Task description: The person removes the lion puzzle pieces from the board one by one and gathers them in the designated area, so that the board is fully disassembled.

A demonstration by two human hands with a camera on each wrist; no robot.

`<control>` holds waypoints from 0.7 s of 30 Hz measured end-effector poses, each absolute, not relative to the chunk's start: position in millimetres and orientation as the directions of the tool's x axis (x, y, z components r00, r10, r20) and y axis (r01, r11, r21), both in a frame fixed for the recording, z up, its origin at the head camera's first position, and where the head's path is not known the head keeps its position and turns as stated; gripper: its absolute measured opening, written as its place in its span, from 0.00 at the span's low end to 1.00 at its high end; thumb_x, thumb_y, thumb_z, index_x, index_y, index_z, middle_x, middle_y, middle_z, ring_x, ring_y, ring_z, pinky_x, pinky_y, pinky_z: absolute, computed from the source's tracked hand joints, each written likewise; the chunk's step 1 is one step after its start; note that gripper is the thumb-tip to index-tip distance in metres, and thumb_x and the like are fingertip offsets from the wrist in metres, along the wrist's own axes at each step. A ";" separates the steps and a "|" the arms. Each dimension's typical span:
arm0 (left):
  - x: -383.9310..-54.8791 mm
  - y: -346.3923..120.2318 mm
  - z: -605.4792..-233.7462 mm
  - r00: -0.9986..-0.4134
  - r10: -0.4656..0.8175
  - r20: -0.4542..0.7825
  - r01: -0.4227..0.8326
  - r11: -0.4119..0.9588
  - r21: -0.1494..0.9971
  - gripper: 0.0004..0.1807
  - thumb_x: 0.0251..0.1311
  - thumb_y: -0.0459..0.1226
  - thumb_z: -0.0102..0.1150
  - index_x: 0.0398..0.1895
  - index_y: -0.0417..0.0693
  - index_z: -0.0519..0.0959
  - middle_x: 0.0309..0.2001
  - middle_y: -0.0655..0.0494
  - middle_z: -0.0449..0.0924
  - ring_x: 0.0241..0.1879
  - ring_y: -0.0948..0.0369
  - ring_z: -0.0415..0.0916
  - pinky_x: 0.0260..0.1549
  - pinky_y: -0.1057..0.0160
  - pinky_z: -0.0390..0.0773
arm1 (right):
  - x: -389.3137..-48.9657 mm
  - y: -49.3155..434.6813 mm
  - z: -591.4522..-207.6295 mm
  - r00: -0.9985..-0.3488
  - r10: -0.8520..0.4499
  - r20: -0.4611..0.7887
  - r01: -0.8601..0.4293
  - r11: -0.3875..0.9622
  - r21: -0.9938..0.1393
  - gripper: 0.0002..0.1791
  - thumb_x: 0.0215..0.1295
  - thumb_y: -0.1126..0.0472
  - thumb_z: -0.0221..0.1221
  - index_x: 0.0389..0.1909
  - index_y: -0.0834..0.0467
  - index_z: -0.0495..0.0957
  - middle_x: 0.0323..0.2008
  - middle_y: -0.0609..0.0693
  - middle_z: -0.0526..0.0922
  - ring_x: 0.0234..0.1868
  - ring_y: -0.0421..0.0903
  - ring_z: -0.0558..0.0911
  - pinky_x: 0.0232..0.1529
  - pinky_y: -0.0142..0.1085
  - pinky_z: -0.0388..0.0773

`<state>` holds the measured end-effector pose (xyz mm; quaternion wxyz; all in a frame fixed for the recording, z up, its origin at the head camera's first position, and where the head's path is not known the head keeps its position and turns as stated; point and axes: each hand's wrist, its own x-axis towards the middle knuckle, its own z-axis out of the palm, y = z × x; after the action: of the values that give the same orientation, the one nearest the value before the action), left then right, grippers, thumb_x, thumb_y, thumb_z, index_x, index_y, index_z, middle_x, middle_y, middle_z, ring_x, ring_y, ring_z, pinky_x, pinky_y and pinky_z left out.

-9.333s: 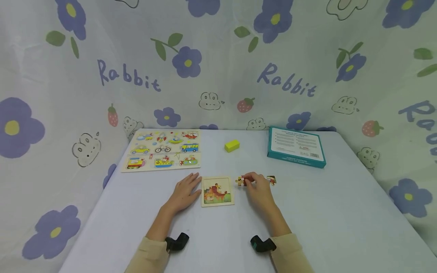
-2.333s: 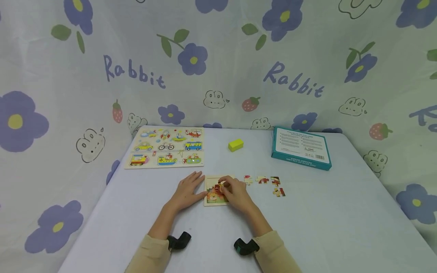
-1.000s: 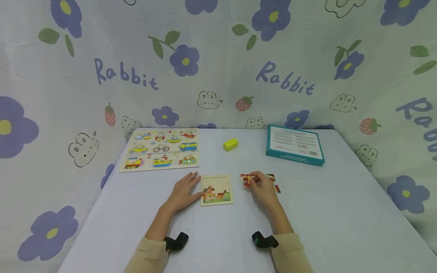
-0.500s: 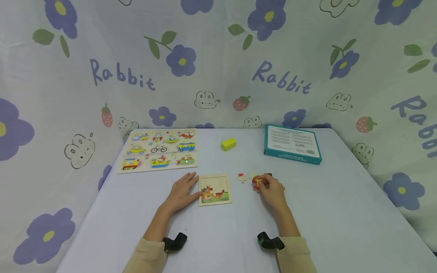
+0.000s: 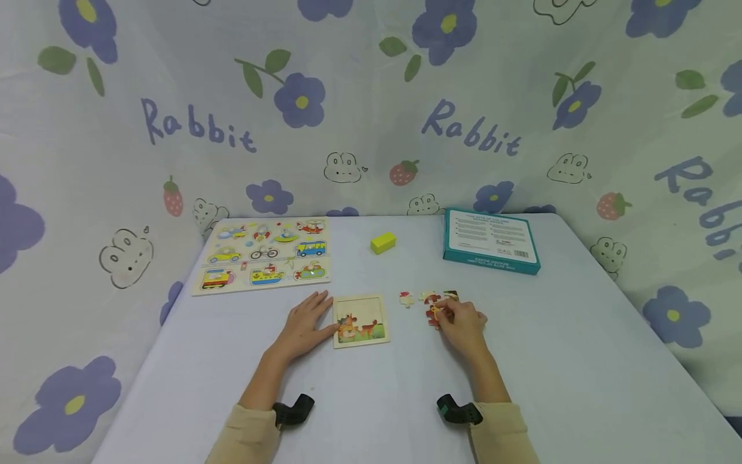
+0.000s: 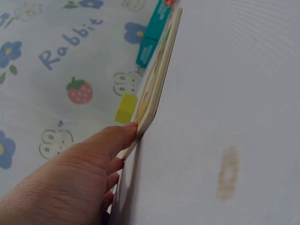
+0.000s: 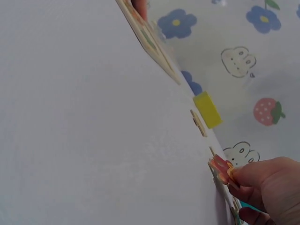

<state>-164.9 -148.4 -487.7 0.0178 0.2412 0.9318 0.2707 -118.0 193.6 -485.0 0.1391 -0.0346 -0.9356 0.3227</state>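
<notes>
A small square wooden jigsaw tray [image 5: 358, 305] lies mid-table, with animal-picture pieces along its lower part and bare wood above. My left hand [image 5: 303, 326] rests at its left side, the fingers stretched out on the table and the thumb touching the rim [image 6: 149, 119]. To the right of the tray, my right hand [image 5: 465, 325] pinches a red-brown jigsaw piece [image 7: 219, 168] between thumb and fingers, close over the table. Loose pieces lie near it: one with a red shape [image 5: 406, 298], a red-brown one [image 5: 430, 298] and a dark-edged one [image 5: 451, 294], partly behind the fingers.
A vehicle puzzle board [image 5: 272, 258] lies at the back left. A yellow block [image 5: 383, 243] stands at the back middle, and a flat teal box [image 5: 491, 240] lies at the back right. A flower-and-rabbit cloth [image 5: 359, 96] hangs behind the table.
The right hand has gone from over the tray to the loose pieces at the right, carrying the red-brown piece. The tray shows fewer pieces than in the oldest frame. The left hand stays beside it.
</notes>
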 end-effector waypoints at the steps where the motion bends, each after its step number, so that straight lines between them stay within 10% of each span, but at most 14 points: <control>1: -165.0 -148.5 -487.8 -0.882 0.460 0.098 0.441 0.736 0.513 0.37 0.57 0.55 0.55 0.66 0.45 0.62 0.69 0.49 0.53 0.69 0.50 0.44 0.61 0.42 0.49 | -118.3 193.5 -485.7 -0.960 0.155 0.232 -0.017 0.798 -0.603 0.06 0.55 0.61 0.61 0.35 0.55 0.82 0.23 0.45 0.75 0.37 0.51 0.71 0.46 0.59 0.52; 21: -165.0 -148.2 -488.6 -0.884 0.456 0.102 0.439 0.738 0.511 0.38 0.56 0.54 0.56 0.66 0.46 0.62 0.69 0.49 0.54 0.69 0.50 0.44 0.61 0.43 0.48 | -115.5 189.9 -485.4 -0.969 0.148 0.197 0.037 0.877 -0.479 0.19 0.49 0.45 0.65 0.35 0.54 0.79 0.40 0.57 0.75 0.47 0.58 0.64 0.48 0.61 0.48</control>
<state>-165.0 -148.2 -488.6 0.0151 0.2401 0.9322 0.2704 -115.5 189.9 -485.4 0.1145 -0.0479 -0.9620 0.2431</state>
